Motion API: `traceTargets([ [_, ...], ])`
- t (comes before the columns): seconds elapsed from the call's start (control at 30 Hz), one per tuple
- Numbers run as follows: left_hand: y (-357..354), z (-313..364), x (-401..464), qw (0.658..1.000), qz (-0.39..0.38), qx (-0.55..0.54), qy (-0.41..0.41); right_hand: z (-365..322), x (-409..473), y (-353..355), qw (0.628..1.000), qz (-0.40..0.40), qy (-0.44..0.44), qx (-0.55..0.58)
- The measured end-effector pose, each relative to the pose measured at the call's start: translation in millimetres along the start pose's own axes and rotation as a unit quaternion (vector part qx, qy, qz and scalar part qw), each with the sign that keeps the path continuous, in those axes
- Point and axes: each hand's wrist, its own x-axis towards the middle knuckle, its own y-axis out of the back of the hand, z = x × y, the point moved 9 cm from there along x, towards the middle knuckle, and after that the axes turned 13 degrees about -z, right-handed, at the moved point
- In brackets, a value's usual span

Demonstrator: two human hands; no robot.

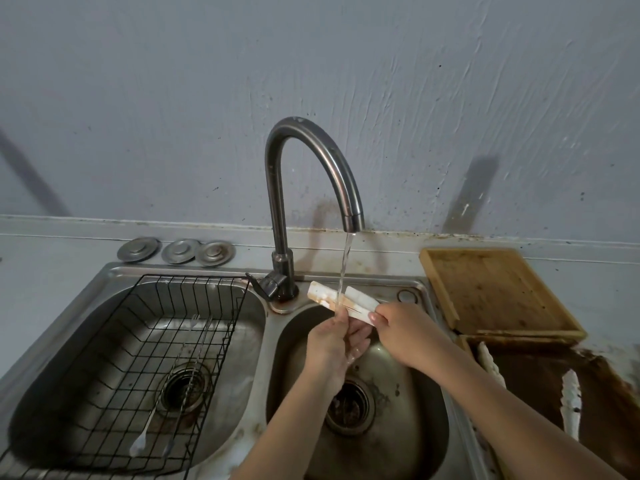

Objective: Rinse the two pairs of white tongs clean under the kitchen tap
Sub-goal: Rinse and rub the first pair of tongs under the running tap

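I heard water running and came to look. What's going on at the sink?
A person is rinsing a pair of white tongs under the running tap, over the right basin. The left hand grips the tongs from below and the right hand holds their near end; brownish grime shows on them. The other white tongs lie on a stained tray to the right, not in the water. A black wire rack sits in the left basin.
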Motion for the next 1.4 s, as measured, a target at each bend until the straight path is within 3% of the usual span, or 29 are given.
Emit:
traceTargets([
  [0.13, -8, -9, -6, 0.997, -0.027, 0.073, 0.018, -1, -1, -5, 0.999, -0.033, 0.001, -0.02],
  [0.3, 18, 2, -2, 0.999, 0.027, -0.044, 0.012, 1, -5, -4, 0.999, -0.043, -0.004, -0.017],
  [0.47, 8, -12, -3, 0.999, 0.002, 0.003, 0.038, -5, -6, -5, 0.998, -0.037, 0.0, -0.056],
  [0.67, 25, -5, -1, 0.998, 0.024, -0.057, 0.033, -2, -13, -3, 0.997, -0.047, -0.004, -0.055],
  [0.83, 3, -24, -7, 0.997, 0.003, -0.024, 0.078, -11, -14, -8, 0.993, -0.061, -0.001, -0.098],
  [1.07, 44, 0, 0, 0.991, 0.071, -0.102, 0.044, 1, -23, 2, 0.996, -0.073, 0.002, -0.054],
  [1.27, 19, -7, -3, 0.997, 0.01, -0.058, 0.056, -1, -20, 0, 0.995, -0.077, 0.005, -0.059],
  [1.4, 39, 1, 1, 0.994, 0.047, -0.073, 0.06, 5, -28, 3, 0.994, -0.101, 0.008, -0.048],
])
